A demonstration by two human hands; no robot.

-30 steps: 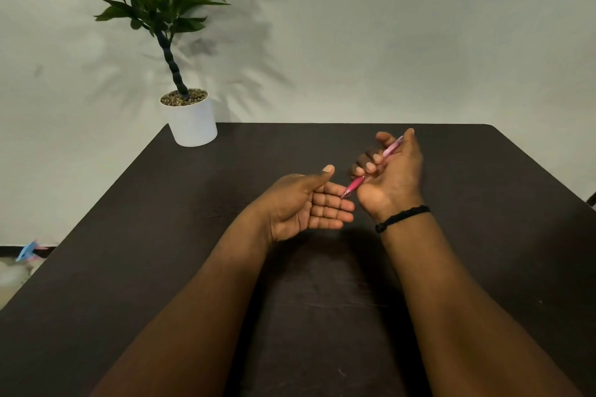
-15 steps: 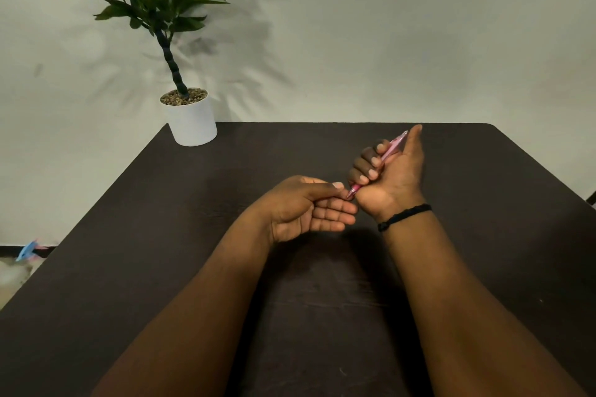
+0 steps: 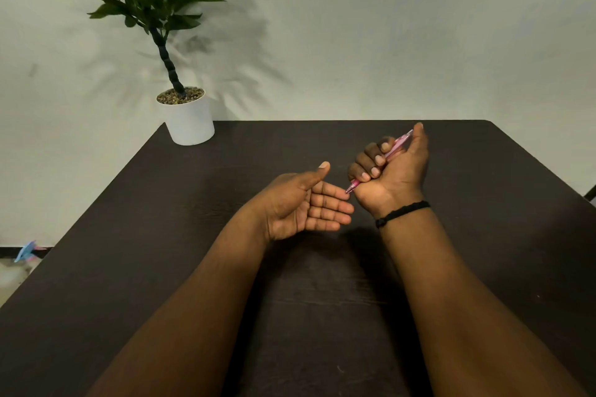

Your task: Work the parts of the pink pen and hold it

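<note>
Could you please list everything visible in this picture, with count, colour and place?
pen: one, pink, gripped in the right fist, tip pointing at the left fingers
potted plant: one, green leaves in a white pot, far left corner of the table
table: one, dark brown, under both arms
wall: one, pale grey-white, behind the table
blue object: one, on the floor at the left edge; too small to tell what it is
wristband: one, black, on the right wrist
left hand: one, palm up, fingers straight, holding nothing
right hand: one, fingers curled round the pen
</note>
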